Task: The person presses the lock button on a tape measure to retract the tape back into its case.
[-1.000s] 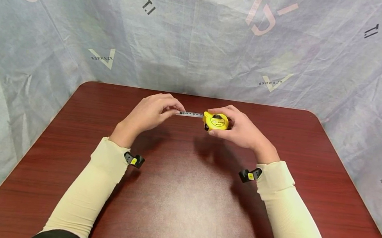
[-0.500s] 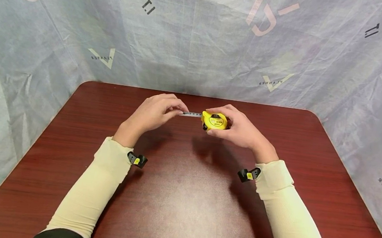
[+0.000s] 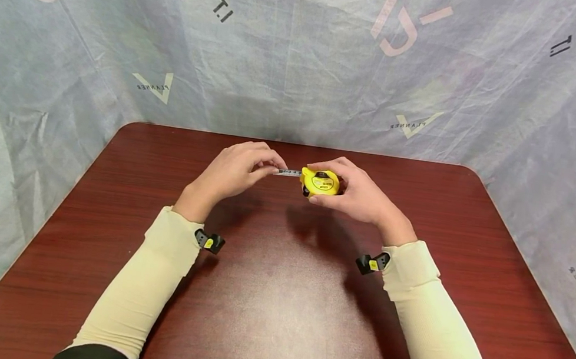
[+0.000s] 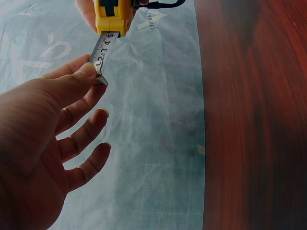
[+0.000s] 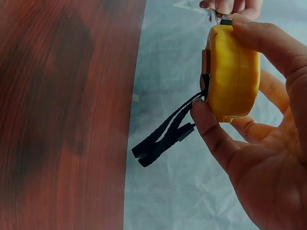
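My right hand (image 3: pixel 363 194) grips a yellow tape measure (image 3: pixel 321 182) by its case, above the far half of the table. From the case a short length of printed metal blade (image 3: pixel 290 173) reaches across to my left hand (image 3: pixel 233 170). Thumb and forefinger of the left hand pinch the blade's hooked end, seen closely in the left wrist view, where the blade (image 4: pixel 104 47) shows numbers up to 5 at the case mouth. The left hand's other fingers are spread apart. A black wrist strap (image 5: pixel 165 129) dangles from the case in the right wrist view.
A dark red wood-grain table (image 3: pixel 274 296) lies under both hands. Behind it and at the sides hangs a pale grey printed sheet (image 3: pixel 291 55). A black strapped camera sits on each wrist, the left camera (image 3: pixel 209 242) and the right camera (image 3: pixel 372 264).
The hands have drawn closer together: the left moved a little right, the right a little left. Less of the blade shows between them. Both holds stay the same.
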`<move>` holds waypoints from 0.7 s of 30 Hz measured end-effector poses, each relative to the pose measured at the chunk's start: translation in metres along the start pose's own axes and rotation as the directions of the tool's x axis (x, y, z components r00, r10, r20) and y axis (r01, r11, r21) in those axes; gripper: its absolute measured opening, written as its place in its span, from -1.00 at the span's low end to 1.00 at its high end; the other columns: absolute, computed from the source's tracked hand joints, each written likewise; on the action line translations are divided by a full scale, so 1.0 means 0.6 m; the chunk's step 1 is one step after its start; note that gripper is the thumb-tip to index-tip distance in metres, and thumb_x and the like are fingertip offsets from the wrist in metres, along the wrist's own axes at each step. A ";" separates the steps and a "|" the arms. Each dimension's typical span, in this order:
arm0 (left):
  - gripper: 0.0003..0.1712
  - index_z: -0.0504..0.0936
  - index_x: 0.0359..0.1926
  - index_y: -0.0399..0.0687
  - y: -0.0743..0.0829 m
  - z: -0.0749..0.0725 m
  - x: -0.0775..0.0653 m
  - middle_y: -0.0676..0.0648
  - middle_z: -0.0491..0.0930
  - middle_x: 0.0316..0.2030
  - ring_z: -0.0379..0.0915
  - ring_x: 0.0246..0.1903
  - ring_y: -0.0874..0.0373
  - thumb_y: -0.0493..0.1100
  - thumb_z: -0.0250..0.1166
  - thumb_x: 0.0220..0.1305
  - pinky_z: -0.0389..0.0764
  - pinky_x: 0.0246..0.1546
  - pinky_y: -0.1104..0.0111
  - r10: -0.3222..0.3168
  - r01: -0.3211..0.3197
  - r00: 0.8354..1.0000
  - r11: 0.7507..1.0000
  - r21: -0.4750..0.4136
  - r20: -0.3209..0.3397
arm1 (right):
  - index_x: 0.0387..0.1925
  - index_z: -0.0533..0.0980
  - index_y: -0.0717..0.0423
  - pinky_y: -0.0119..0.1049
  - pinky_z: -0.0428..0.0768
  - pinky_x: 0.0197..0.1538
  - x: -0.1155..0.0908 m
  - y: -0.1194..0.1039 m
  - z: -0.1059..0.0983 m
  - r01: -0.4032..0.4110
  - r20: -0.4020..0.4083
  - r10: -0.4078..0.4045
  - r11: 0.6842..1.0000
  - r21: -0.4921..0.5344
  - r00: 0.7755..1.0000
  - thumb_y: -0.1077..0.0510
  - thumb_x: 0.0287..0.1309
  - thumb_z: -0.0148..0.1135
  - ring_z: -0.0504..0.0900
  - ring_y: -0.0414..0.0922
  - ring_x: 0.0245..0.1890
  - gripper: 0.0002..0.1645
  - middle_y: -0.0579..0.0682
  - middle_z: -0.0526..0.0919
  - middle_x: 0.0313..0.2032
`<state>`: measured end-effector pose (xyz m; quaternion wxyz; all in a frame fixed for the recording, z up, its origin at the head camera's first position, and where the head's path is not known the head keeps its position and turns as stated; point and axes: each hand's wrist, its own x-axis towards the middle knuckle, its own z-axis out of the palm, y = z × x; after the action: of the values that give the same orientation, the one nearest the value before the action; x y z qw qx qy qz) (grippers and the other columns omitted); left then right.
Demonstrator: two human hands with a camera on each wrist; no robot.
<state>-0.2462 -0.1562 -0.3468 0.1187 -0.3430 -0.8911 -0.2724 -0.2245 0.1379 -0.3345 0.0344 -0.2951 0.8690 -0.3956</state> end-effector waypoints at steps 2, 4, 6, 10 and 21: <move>-0.85 0.76 -0.04 0.21 0.001 0.001 0.001 0.18 0.65 -0.13 0.53 -0.18 0.24 -0.09 0.39 0.42 0.51 -0.11 0.22 0.004 -0.004 1.000 1.000 -0.001 -0.002 | 0.27 0.58 -0.21 -0.13 0.64 -0.04 0.001 -0.001 0.000 0.005 0.001 -0.005 1.000 0.004 1.000 0.02 0.09 0.62 0.56 -0.09 -0.05 -0.31 -0.03 0.45 0.08; -0.85 0.76 -0.03 0.19 0.002 0.001 0.002 0.18 0.65 -0.12 0.53 -0.18 0.23 -0.10 0.39 0.41 0.52 -0.11 0.22 0.004 -0.004 1.000 1.000 -0.003 -0.002 | 0.27 0.58 -0.19 -0.14 0.64 -0.05 0.002 -0.002 0.000 0.013 -0.001 -0.013 1.000 0.004 1.000 0.03 0.08 0.62 0.56 -0.09 -0.04 -0.31 -0.03 0.45 0.07; -0.84 0.76 -0.03 0.18 0.003 0.001 0.002 0.17 0.65 -0.13 0.53 -0.18 0.23 -0.11 0.40 0.41 0.52 -0.11 0.22 0.004 -0.004 1.000 1.000 -0.005 -0.003 | 0.27 0.58 -0.17 -0.14 0.64 -0.04 0.002 -0.003 0.000 0.020 0.000 -0.020 1.000 0.005 1.000 0.04 0.08 0.62 0.55 -0.10 -0.04 -0.31 -0.03 0.45 0.07; -0.84 0.76 -0.04 0.18 0.004 0.001 0.003 0.17 0.65 -0.12 0.52 -0.20 0.22 -0.11 0.40 0.40 0.51 -0.12 0.22 0.009 -0.009 1.000 1.000 -0.005 -0.006 | 0.27 0.58 -0.15 -0.11 0.65 -0.03 0.002 -0.004 0.001 0.021 -0.001 -0.021 1.000 0.008 1.000 0.05 0.08 0.62 0.56 -0.10 -0.04 -0.30 -0.03 0.46 0.06; -0.84 0.76 -0.02 0.18 0.009 0.001 0.006 0.17 0.64 -0.12 0.53 -0.17 0.24 -0.11 0.39 0.42 0.51 -0.13 0.24 0.021 -0.021 1.000 1.000 -0.005 -0.008 | 0.27 0.58 -0.19 -0.07 0.65 -0.03 0.004 -0.006 0.003 0.013 -0.004 -0.013 1.000 0.023 1.000 0.04 0.07 0.63 0.58 -0.09 -0.05 -0.30 -0.04 0.46 0.07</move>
<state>-0.2449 -0.1507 -0.3436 0.1244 -0.3516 -0.8862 -0.2748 -0.2241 0.1336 -0.3331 0.0334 -0.2996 0.8625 -0.4064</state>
